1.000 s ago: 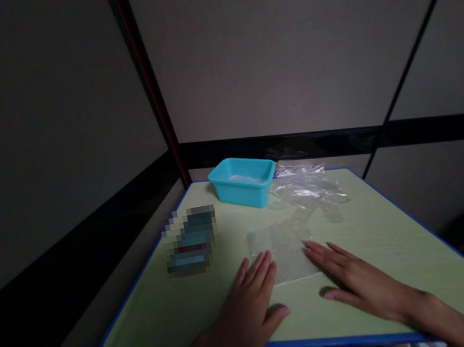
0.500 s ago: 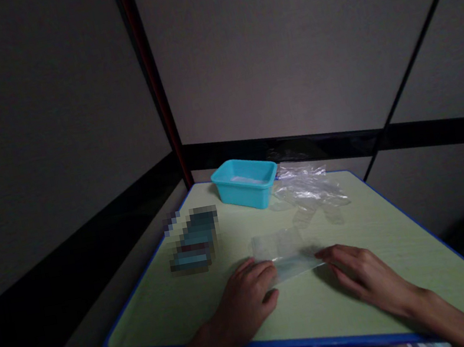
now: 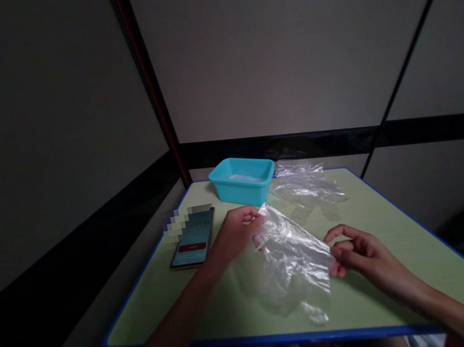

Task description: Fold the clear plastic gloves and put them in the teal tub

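Observation:
A clear, crinkled plastic sheet or glove (image 3: 293,252) is stretched between my two hands above the near middle of the table. My left hand (image 3: 239,229) pinches its upper left corner, close in front of the blue basket. At its right edge, the thumb and fingers of my right hand (image 3: 353,251) are closed on the plastic. The lower part hangs loose toward the table's front edge and is partly blurred. More clear plastic pieces (image 3: 308,184) lie in a loose pile at the back right of the table.
A light blue basket (image 3: 242,191) stands at the back of the pale green table (image 3: 404,286), which has a blue rim. Something pale lies inside the basket. A phone (image 3: 194,240) lies at the left, partly pixelated. Walls rise behind and to the left.
The plastic, flat on the table before, is now lifted and spread open between my hands. My left hand has moved up and away from me; my right hand has turned, gripping the right edge.

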Available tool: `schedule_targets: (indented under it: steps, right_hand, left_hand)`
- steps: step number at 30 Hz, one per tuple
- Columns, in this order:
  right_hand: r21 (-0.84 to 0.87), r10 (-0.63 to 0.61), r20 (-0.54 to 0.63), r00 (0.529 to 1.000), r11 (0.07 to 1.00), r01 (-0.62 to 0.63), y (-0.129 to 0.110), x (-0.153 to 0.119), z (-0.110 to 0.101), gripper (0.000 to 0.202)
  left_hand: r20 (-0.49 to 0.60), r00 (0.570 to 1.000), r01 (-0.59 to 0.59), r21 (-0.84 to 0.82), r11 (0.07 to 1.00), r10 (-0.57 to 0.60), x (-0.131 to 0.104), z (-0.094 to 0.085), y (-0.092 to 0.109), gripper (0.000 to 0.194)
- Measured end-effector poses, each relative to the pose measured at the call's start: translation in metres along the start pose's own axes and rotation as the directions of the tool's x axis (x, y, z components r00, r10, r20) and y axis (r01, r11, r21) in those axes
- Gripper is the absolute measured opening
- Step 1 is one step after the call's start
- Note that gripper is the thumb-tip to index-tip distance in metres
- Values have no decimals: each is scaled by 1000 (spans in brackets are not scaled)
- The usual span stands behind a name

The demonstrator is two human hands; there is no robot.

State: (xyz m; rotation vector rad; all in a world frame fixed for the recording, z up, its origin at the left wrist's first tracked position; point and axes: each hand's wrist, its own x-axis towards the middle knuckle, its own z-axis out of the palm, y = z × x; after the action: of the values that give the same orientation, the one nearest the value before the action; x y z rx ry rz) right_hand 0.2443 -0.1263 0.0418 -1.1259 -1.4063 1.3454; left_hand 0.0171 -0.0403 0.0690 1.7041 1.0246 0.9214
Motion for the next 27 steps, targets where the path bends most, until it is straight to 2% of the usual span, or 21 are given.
schedule_targets:
  steps: [3, 4, 7, 10, 12, 14, 16, 19, 21, 23, 27]
  right_hand:
    - [34, 57, 57, 997, 998, -59, 11, -3, 1, 25]
    - [41, 75, 85, 994, 996, -79, 15, -5, 2, 25]
    - [23, 142, 181, 973, 989, -148, 23, -9, 6, 24]
    - [-126, 169, 219, 961, 981, -144, 18, -11, 4, 17]
    - [-324, 81, 149, 985, 945, -29, 12, -9, -2, 10]
    - [-539, -60, 62, 996, 838, 84, 9, -3, -15, 5]
    - [-672, -149, 3, 989, 732, 112, 14, 6, -30, 8]
    - [-752, -190, -44, 981, 653, 93, 33, 18, -52, 20]
    - [-760, -173, -57, 983, 647, 69, 42, 21, -57, 21]
    - [-725, -125, -40, 991, 686, 58, 42, 18, -54, 19]
    - [-610, 17, 153, 988, 789, 81, 22, 0, -29, 19]
  left_hand:
    - [131, 991, 5, 51, 999, -12, 19, 11, -19, 15]
    - [134, 991, -9, 84, 996, -3, 25, 15, -27, 15]
    - [29, 998, -60, 184, 981, 55, 39, 26, -47, 14]
    - [-65, 989, -108, 310, 945, 134, 40, 27, -54, 29]
    - [-85, 974, -148, 456, 878, 208, 32, 22, -52, 28]
    - [-57, 962, -185, 583, 791, 267, 20, 16, -47, 26]
    - [-6, 959, -213, 648, 731, 284, 5, 12, -42, 25]
    - [66, 963, -233, 690, 685, 262, -12, 7, -40, 23]
    - [84, 967, -229, 702, 674, 241, -19, 3, -43, 21]
    - [71, 971, -209, 705, 677, 226, -21, -1, -46, 20]
    - [21, 981, -153, 693, 705, 193, -21, -9, -52, 18]
